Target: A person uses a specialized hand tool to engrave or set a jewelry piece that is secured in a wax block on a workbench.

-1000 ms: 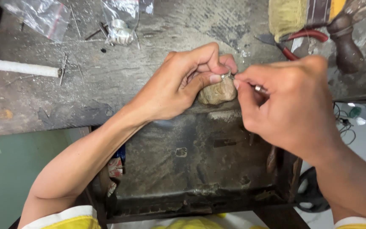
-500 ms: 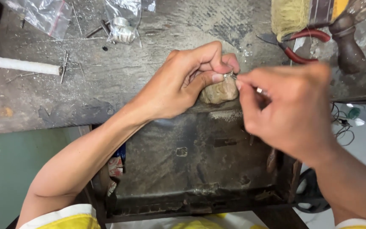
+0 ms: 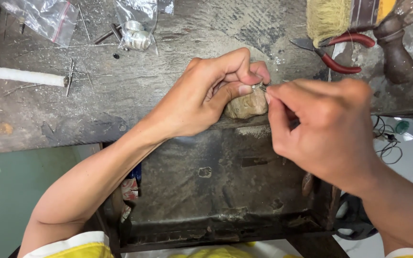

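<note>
Left hand (image 3: 206,95) pinches a tiny silvery metal piece (image 3: 259,87) w/ thumb & forefinger, braced on a tan rounded wooden peg (image 3: 245,106) at the edge of the scarred grey workbench (image 3: 120,95). Right hand (image 3: 321,129) is closed on a thin metal tool (image 3: 264,89), tip touching the piece. Looks like fine work on it, mid-step; next move needs a steady grip & light pressure. Tool shaft hidden in the fist; piece too small to ID.

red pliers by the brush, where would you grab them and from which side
Probably by the red handles, coming from above and from the right. The pliers lie flat on the bench with the dark jaw tip toward the left, and the handles spread apart, though the brush crowds their upper side.
</note>
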